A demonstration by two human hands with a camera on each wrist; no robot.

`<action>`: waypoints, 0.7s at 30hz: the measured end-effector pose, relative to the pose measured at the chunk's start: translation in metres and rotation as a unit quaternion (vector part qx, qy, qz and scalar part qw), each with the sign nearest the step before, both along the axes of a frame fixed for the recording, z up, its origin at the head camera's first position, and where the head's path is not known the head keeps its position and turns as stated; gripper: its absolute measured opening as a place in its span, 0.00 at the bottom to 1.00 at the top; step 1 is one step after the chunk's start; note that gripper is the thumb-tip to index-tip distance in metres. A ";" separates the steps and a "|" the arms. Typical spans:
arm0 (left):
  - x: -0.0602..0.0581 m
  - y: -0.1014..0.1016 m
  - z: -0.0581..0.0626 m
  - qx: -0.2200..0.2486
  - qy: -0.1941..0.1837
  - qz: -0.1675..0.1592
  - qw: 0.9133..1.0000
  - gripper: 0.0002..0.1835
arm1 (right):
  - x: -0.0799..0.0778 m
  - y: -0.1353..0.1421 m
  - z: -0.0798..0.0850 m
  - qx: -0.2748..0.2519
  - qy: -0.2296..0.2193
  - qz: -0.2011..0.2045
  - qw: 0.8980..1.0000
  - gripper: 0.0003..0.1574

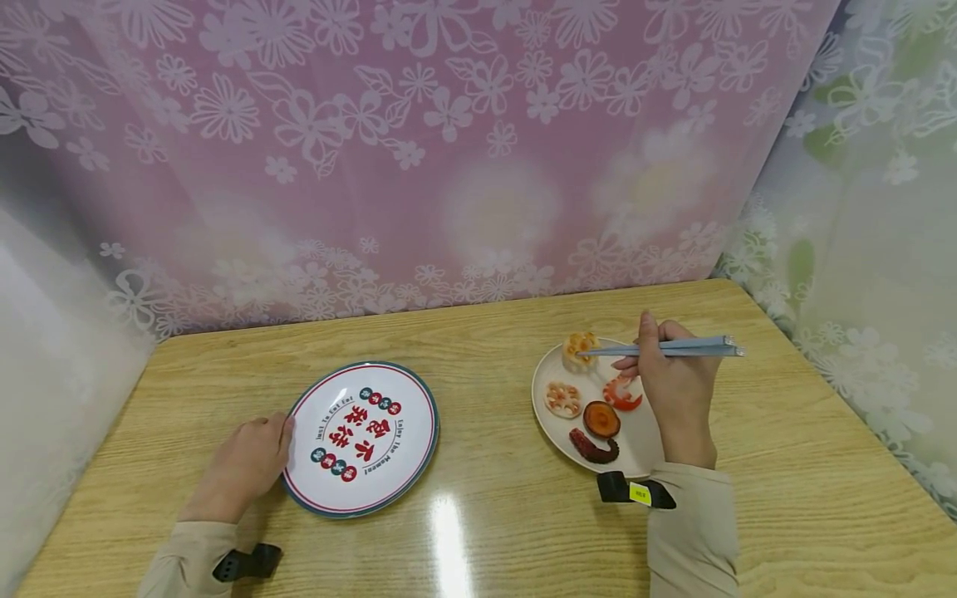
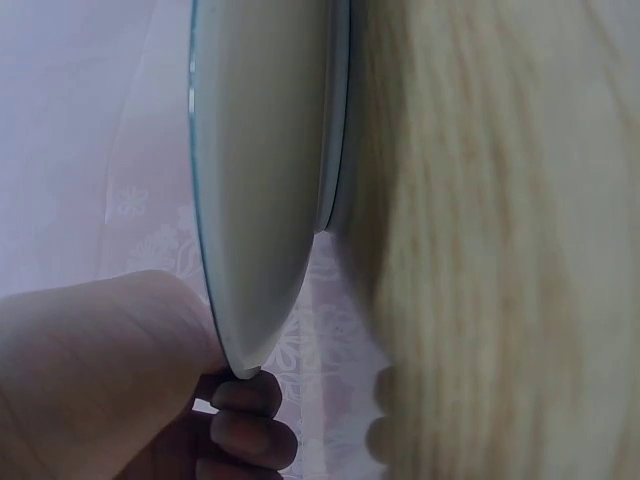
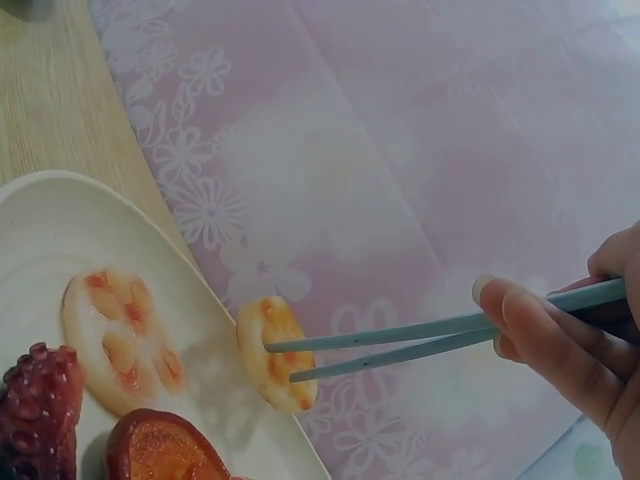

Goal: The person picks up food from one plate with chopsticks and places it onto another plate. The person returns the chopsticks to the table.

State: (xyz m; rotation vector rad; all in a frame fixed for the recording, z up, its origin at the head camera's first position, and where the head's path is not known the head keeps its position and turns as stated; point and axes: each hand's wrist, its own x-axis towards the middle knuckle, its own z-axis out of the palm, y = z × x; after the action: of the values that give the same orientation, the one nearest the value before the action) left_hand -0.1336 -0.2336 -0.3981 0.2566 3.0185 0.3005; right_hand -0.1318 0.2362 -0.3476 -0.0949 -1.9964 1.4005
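My right hand (image 1: 676,386) holds a pair of blue-grey chopsticks (image 1: 673,349). Their tips are at a yellowish lotus root slice (image 3: 275,352), which overlaps the far rim of a cream plate (image 1: 549,415). On that plate lie a second lotus root slice (image 1: 562,400), a shrimp (image 1: 622,394), a round orange-centred slice with a dark rim (image 1: 601,420) and a dark red octopus tentacle (image 1: 594,448). To the left, my left hand (image 1: 250,457) pinches the rim of a white plate (image 1: 344,490) with red characters, thumb above and fingertips (image 2: 250,432) below.
Both plates are on a wooden table (image 1: 486,432), with a stretch of wood between them. A pink floral curtain (image 1: 419,166) hangs along the table's back edge, and a pale floral one (image 1: 875,249) lines the right side.
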 end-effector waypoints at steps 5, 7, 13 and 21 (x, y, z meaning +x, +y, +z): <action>0.000 0.000 0.000 0.001 -0.004 0.003 1.000 0.16 | 0.001 -0.001 0.001 0.009 0.001 -0.002 1.000 0.25; 0.000 0.000 -0.001 0.002 -0.006 0.004 1.000 0.16 | 0.001 -0.003 0.002 0.007 0.004 0.000 1.000 0.24; 0.000 0.001 0.001 0.002 -0.014 0.003 1.000 0.16 | 0.001 -0.008 0.004 -0.012 0.021 0.027 0.999 0.25; 0.001 0.002 0.001 -0.002 -0.013 0.002 1.000 0.16 | 0.002 -0.014 0.006 -0.010 0.043 0.043 0.998 0.26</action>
State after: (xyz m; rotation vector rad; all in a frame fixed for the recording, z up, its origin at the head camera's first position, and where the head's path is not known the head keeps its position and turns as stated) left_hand -0.1327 -0.2316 -0.3970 0.2439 2.9948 0.2967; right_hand -0.1301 0.2221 -0.3411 0.0413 -1.9365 1.4536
